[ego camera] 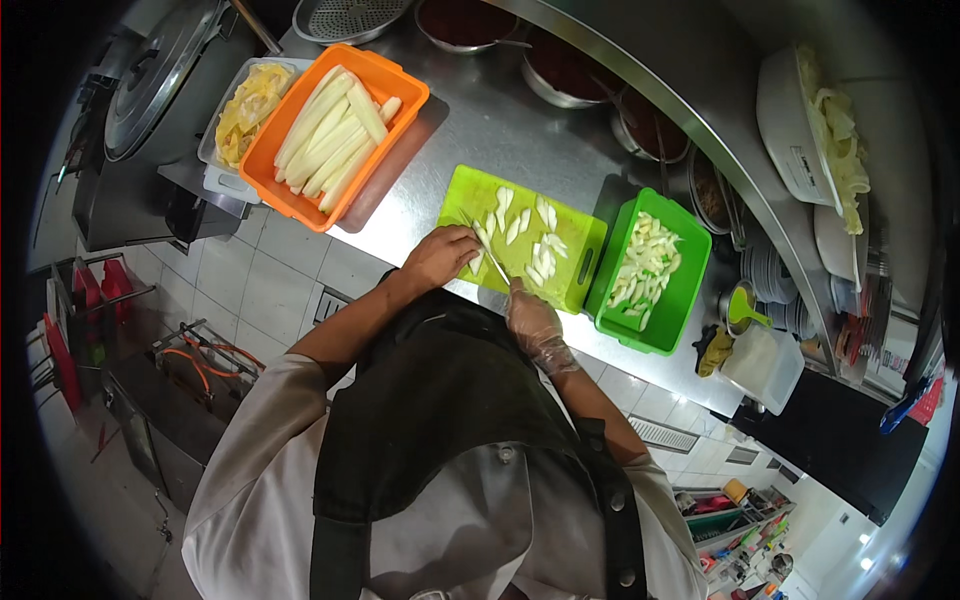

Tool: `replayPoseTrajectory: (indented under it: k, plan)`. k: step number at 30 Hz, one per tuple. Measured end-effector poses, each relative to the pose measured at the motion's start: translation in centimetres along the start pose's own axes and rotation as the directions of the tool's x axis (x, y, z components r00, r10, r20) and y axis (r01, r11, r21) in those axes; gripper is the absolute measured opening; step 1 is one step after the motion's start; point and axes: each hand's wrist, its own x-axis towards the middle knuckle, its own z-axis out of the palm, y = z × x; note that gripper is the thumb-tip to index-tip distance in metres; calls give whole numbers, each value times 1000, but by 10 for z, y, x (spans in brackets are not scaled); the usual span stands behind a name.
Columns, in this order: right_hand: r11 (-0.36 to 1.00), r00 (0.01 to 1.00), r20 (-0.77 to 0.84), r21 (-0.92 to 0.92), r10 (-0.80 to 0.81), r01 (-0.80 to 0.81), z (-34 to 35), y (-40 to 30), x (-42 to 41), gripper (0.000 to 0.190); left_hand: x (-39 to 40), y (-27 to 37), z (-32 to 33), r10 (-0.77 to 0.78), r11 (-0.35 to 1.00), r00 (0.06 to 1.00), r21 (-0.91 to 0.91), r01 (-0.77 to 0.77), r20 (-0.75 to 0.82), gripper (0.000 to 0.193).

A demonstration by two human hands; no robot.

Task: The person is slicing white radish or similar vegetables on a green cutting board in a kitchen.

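Observation:
A yellow-green cutting board (pixel 491 195) lies on the steel counter, with slanted pieces of a pale vegetable (pixel 544 259) scattered over it. In a clear plastic glove, my right hand (pixel 534 319) grips the handle of a kitchen knife (pixel 491 256), its blade angled across the board's near left part. My left hand (pixel 442 253) is bare, fingers curled at the board's left edge beside the blade; what lies under the fingers is hidden. Right of the board, a green plastic bin (pixel 686 281) holds many cut pieces. Long peeled pale stalks (pixel 330 139) fill an orange plastic bin (pixel 262 165) at the left.
Steel bowls of red sauce (pixel 559 71) stand along the counter's back under a metal shelf edge (pixel 675 97). A perforated steel tray (pixel 349 19) is at the back left. A container with yellow plastic (pixel 251 101) sits beyond the orange bin. A clear tub (pixel 761 367) stands far right.

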Motion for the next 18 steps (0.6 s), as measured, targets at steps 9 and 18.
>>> replayPoseTrajectory:
  k: [9,18]
  plan:
    - [999,997,-59,-2,-48,48,3,-9,19,24,-14,-2,0,60,998,998,-30,-61,-36,13]
    - [1000,1000,-12,-15,-2,2,26,-7,20,24,-17,7,-9,170,983,979,-48,-176,-112,15]
